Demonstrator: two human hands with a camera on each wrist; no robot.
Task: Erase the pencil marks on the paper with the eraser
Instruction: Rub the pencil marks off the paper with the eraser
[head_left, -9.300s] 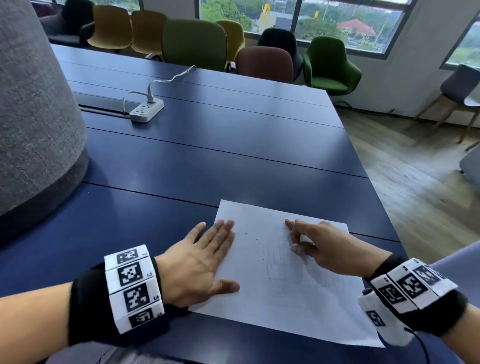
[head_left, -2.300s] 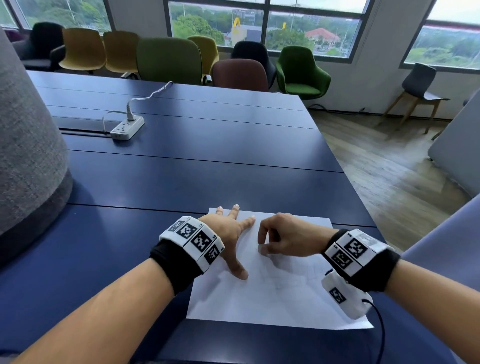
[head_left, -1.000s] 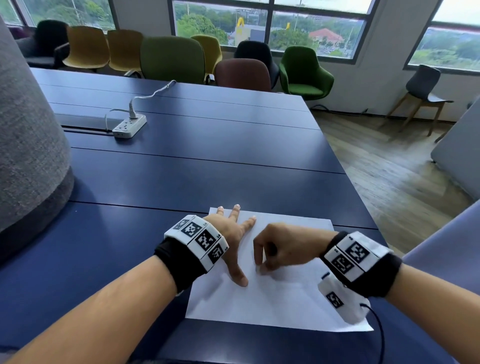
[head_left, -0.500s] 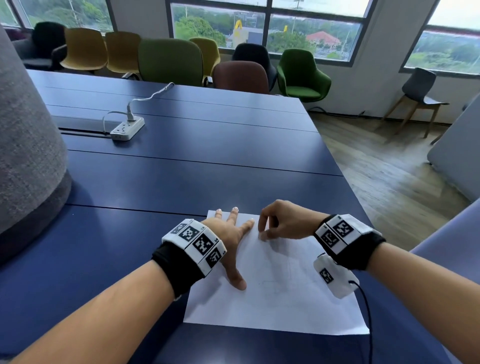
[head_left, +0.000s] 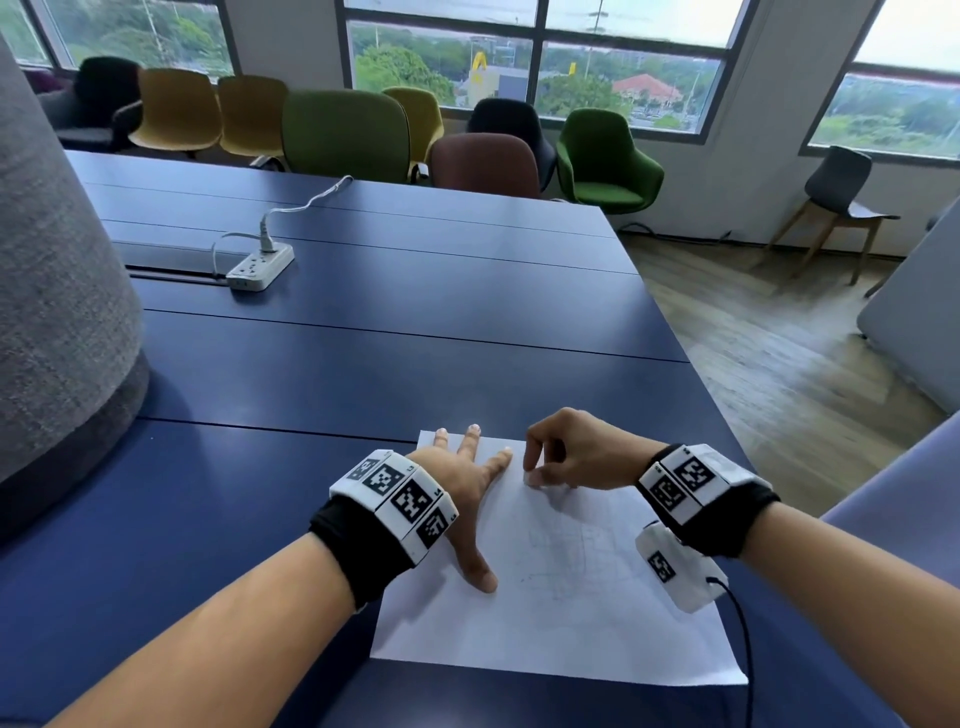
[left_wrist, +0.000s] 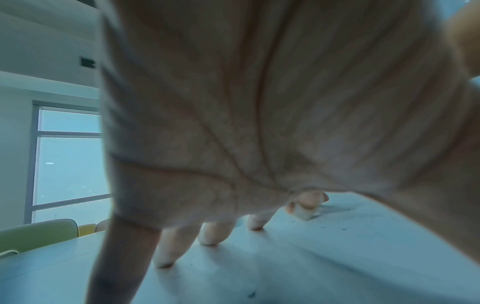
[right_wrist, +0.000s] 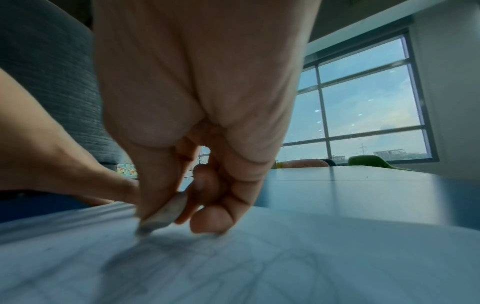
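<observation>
A white sheet of paper (head_left: 561, 623) lies on the dark blue table (head_left: 363, 374) near its front edge, with faint pencil lines (head_left: 576, 551) across its middle. My left hand (head_left: 467, 483) lies flat with spread fingers on the sheet's left side. My right hand (head_left: 566, 457) pinches a small, grey-smudged eraser (right_wrist: 162, 216) and presses its tip on the paper near the far edge, just right of my left fingertips. The eraser (left_wrist: 302, 211) also shows past the left palm. Dark crumbs (left_wrist: 335, 226) dot the paper.
A white power strip (head_left: 260, 267) with its cable sits far back on the left. A large grey fabric-covered shape (head_left: 57, 291) stands at the left. Coloured chairs (head_left: 343, 137) line the table's far side. The table's right edge (head_left: 691, 364) drops to a wooden floor.
Over the last second my right hand with the eraser has rubbed up the sheet from its middle to near the far edge. My left hand has stayed flat on the paper.
</observation>
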